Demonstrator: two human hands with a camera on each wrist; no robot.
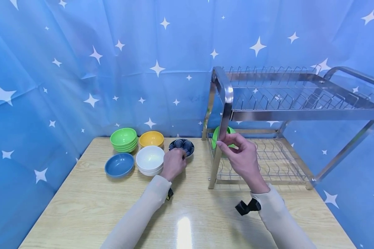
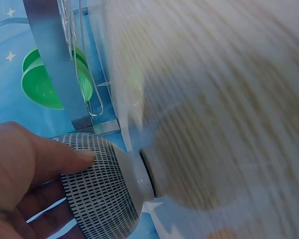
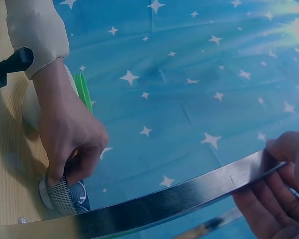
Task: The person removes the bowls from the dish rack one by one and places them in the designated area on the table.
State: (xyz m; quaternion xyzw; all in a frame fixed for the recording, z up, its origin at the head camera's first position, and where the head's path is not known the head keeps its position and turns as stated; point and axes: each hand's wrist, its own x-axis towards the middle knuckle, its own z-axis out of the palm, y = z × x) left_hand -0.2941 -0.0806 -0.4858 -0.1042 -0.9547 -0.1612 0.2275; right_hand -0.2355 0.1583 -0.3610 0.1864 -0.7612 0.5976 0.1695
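Observation:
My left hand [image 1: 174, 163] pinches the near rim of a small patterned bowl [image 1: 188, 145], dark blue inside. Its checked black-and-white outside [image 2: 99, 184] and pale foot show in the left wrist view, the thumb lying on the outer wall. Whether the foot touches the table is hard to tell. My right hand [image 1: 243, 157] grips the front left post of a two-tier metal dish rack [image 1: 227, 110]. In the right wrist view the right fingers [image 3: 261, 204] curl round that metal post. Behind the post, green bowls [image 2: 40, 87] stand on edge in the rack's lower tier.
Left of the patterned bowl are stacked white bowls [image 1: 149, 159], a yellow bowl [image 1: 151, 139], stacked green bowls [image 1: 123, 138] and a blue bowl [image 1: 119, 165]. They stand on a wooden table [image 1: 81, 207]. A blue starred curtain [image 1: 127, 69] hangs behind.

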